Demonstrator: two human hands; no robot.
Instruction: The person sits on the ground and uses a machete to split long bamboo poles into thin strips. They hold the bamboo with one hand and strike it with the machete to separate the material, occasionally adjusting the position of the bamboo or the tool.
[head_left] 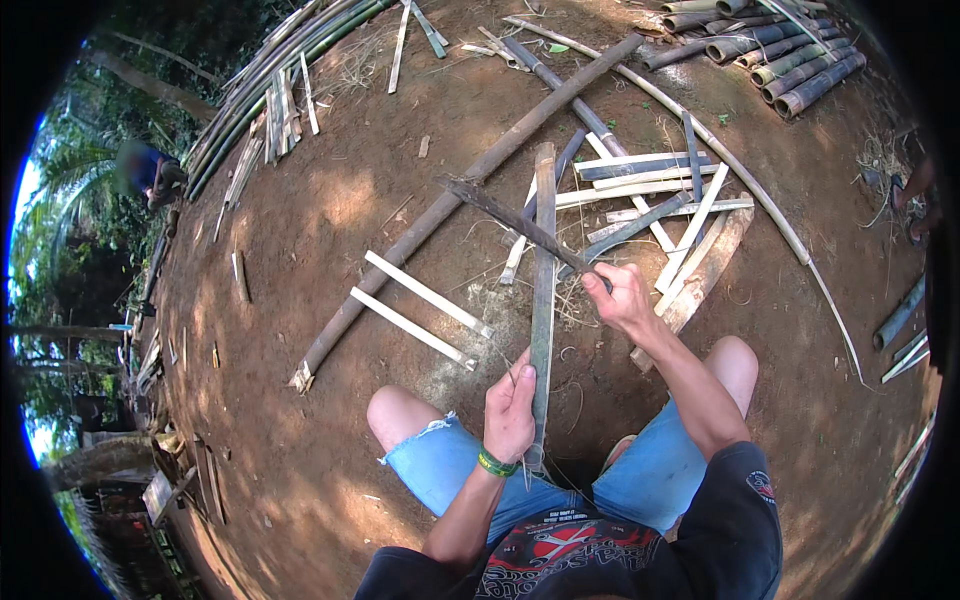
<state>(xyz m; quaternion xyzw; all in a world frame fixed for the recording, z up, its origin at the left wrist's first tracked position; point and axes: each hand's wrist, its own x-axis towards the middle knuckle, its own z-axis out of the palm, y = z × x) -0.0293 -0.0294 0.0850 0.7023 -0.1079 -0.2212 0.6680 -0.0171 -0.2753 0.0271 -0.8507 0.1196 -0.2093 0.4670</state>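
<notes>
Between my knees stands a long split bamboo slat (543, 330), greenish-grey and pointing away from me. My left hand (510, 415) is closed around its lower part. My right hand (622, 298) grips the handle of a machete (500, 213), whose dark blade reaches forward and left. The blade crosses the slat's upper part in this view; whether it touches the slat I cannot tell. Just left of the slat, two pale bamboo strips (430, 293) lie side by side on the soil, near some light shavings.
A thick brown bamboo pole (400, 250) runs diagonally beyond the strips. Split pieces (640, 185) lie piled ahead to the right, beside a long curved cane (755, 180). Cut bamboo tubes (800, 75) are stacked far right. Another person (160, 178) crouches far left; someone's foot (915, 232) shows at right.
</notes>
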